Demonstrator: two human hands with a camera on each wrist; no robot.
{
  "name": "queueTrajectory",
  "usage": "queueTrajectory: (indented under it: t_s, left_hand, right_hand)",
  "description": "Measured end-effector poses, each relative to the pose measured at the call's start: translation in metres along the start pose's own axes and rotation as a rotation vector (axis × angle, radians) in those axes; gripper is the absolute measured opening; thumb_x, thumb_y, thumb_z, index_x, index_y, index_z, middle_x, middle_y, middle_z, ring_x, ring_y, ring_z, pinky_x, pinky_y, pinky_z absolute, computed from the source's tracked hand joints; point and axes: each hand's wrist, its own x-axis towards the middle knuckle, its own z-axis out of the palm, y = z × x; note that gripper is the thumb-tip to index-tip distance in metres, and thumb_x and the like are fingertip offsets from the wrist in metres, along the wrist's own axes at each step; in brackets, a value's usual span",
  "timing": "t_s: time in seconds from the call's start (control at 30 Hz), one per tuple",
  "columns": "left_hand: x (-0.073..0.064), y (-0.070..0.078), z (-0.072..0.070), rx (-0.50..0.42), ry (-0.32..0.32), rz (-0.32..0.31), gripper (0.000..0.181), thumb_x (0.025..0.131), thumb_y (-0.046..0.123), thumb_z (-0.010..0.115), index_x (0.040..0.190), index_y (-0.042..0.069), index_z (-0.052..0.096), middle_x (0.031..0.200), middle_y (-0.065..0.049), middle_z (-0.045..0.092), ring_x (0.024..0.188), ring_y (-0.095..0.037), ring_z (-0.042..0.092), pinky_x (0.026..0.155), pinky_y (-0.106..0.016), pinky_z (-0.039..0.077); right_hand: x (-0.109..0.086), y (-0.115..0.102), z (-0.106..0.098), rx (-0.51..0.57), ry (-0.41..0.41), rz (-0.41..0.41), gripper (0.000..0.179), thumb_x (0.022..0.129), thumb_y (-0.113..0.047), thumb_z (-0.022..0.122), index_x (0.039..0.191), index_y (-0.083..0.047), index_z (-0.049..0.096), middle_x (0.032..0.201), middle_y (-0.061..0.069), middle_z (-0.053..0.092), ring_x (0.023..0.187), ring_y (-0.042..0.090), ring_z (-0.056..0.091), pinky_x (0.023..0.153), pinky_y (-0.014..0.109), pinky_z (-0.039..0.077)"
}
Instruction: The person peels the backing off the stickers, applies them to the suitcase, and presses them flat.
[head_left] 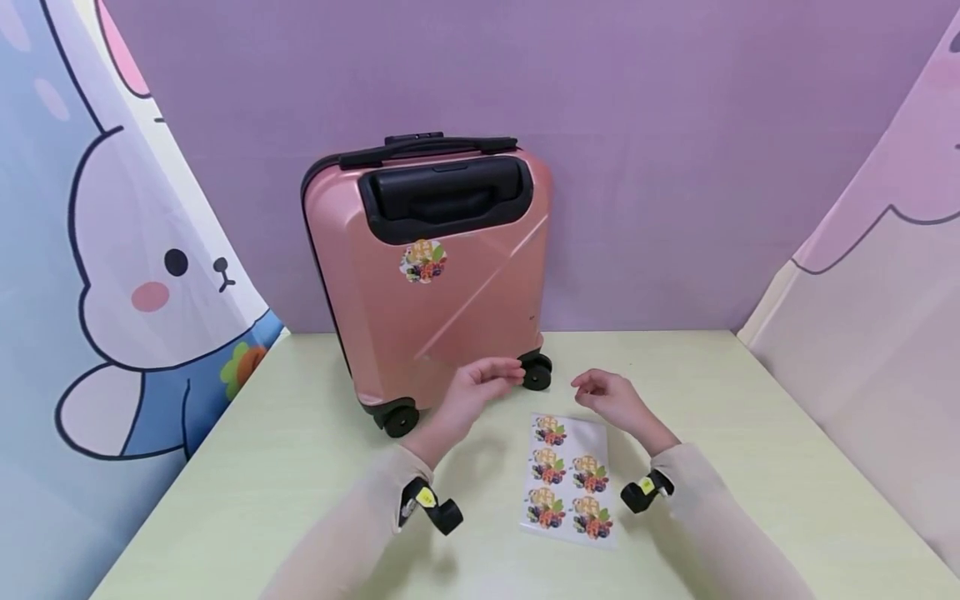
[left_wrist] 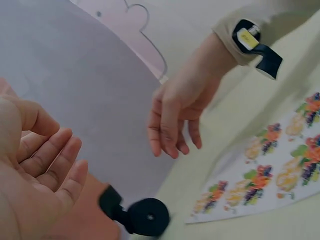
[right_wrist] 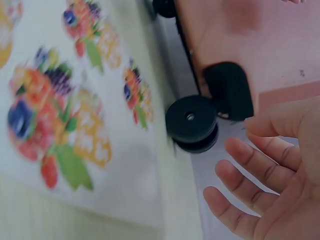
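A pink hard-shell suitcase (head_left: 450,308) stands upright on its wheels, with a round fruit sticker (head_left: 423,262) stuck below its black handle recess. On the table in front lies a white sticker sheet (head_left: 568,481) bearing several fruit stickers; its upper right spot is bare. My left hand (head_left: 480,390) hovers before the suitcase's lower part, fingers relaxed and slightly bent, holding nothing. Above the sheet's upper right corner is my right hand (head_left: 615,400), its fingers loosely bent around nothing. In the right wrist view, the right hand's fingers (right_wrist: 250,170) spread apart near a black suitcase wheel (right_wrist: 192,120).
The pale green table (head_left: 750,467) reaches back to a purple backdrop (head_left: 675,167). Cartoon-printed cloths hang at both sides, with a rabbit (head_left: 172,250) on the left one. Each wrist wears a black strap mount (head_left: 431,502).
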Motion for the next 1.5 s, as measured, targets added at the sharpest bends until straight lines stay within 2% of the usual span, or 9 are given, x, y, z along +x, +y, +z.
queueTrajectory:
  t_s: [0.17,0.37,0.6,0.7,0.83,0.93,1.27,1.4,1.5]
  left_hand:
    - [-0.001,-0.017,0.011,0.047,0.003,-0.064,0.03,0.093,-0.004,0.058,0.122,-0.004,0.065,0.117,-0.016,0.069,0.11,-0.025,0.066,0.091,-0.033,0.054]
    - [0.001,-0.038,0.021,0.088,-0.015,-0.097,0.026,0.093,-0.004,0.06,0.119,-0.006,0.066,0.112,-0.016,0.071,0.103,-0.024,0.067,0.085,-0.032,0.056]
    - [0.002,-0.054,0.024,0.131,-0.11,-0.184,0.031,0.092,-0.001,0.065,0.122,-0.011,0.062,0.11,-0.015,0.071,0.101,-0.021,0.067,0.083,-0.03,0.055]
    - [0.003,-0.057,0.024,0.148,-0.127,-0.205,0.033,0.091,0.0,0.066,0.122,-0.011,0.062,0.11,-0.015,0.071,0.101,-0.02,0.067,0.085,-0.03,0.055]
    - [0.005,-0.062,0.024,0.173,-0.123,-0.21,0.031,0.091,-0.001,0.066,0.121,-0.01,0.063,0.108,-0.015,0.071,0.099,-0.019,0.067,0.084,-0.03,0.055]
    - [0.006,-0.065,0.025,0.193,-0.11,-0.209,0.03,0.092,-0.002,0.065,0.12,-0.011,0.063,0.108,-0.018,0.07,0.096,-0.018,0.066,0.081,-0.029,0.055]
    - [0.013,-0.072,0.017,0.18,-0.097,-0.184,0.033,0.091,-0.004,0.063,0.122,-0.013,0.06,0.112,-0.022,0.068,0.099,-0.021,0.066,0.077,-0.027,0.055]
    - [0.014,-0.074,0.015,0.202,-0.093,-0.148,0.034,0.089,-0.005,0.063,0.122,-0.014,0.061,0.111,-0.022,0.069,0.099,-0.023,0.067,0.079,-0.027,0.055]
    - [0.014,-0.073,0.015,0.272,-0.103,-0.095,0.031,0.089,-0.005,0.065,0.119,-0.013,0.063,0.107,-0.021,0.07,0.098,-0.026,0.067,0.082,-0.026,0.054]
  right_hand:
    - [0.0,0.01,0.002,-0.046,-0.051,-0.003,0.019,0.09,-0.001,0.064,0.106,0.007,0.066,0.086,0.007,0.065,0.079,0.019,0.06,0.072,0.034,0.049]
    - [0.004,0.02,0.006,-0.105,-0.095,-0.024,0.016,0.088,-0.002,0.066,0.102,0.005,0.068,0.085,0.006,0.066,0.077,0.018,0.059,0.071,0.034,0.048]
    - [0.009,0.031,0.011,-0.125,-0.17,-0.022,0.018,0.083,-0.003,0.073,0.1,0.003,0.07,0.084,0.004,0.067,0.075,0.016,0.06,0.07,0.033,0.049]
    - [0.01,0.033,0.013,-0.145,-0.202,-0.03,0.024,0.079,-0.006,0.079,0.101,0.003,0.071,0.087,0.005,0.068,0.079,0.018,0.062,0.073,0.035,0.052]
    - [0.012,0.033,0.015,-0.18,-0.225,-0.036,0.029,0.074,-0.008,0.083,0.099,0.003,0.072,0.09,0.006,0.069,0.083,0.02,0.062,0.077,0.037,0.053]
    - [0.012,0.033,0.017,-0.207,-0.23,-0.047,0.027,0.072,-0.007,0.084,0.095,0.001,0.073,0.088,0.005,0.069,0.081,0.018,0.062,0.076,0.036,0.053]
    - [0.017,0.032,0.017,-0.217,-0.277,-0.095,0.016,0.074,-0.002,0.083,0.088,-0.001,0.076,0.081,0.002,0.072,0.073,0.012,0.062,0.071,0.032,0.054]
    - [0.017,0.029,0.015,-0.188,-0.28,-0.122,0.013,0.073,-0.001,0.083,0.084,-0.002,0.076,0.076,0.0,0.071,0.07,0.01,0.062,0.068,0.031,0.054]
    - [0.015,0.025,0.013,-0.185,-0.276,-0.155,0.011,0.073,0.0,0.082,0.081,-0.002,0.076,0.073,-0.002,0.07,0.067,0.008,0.061,0.064,0.028,0.053]
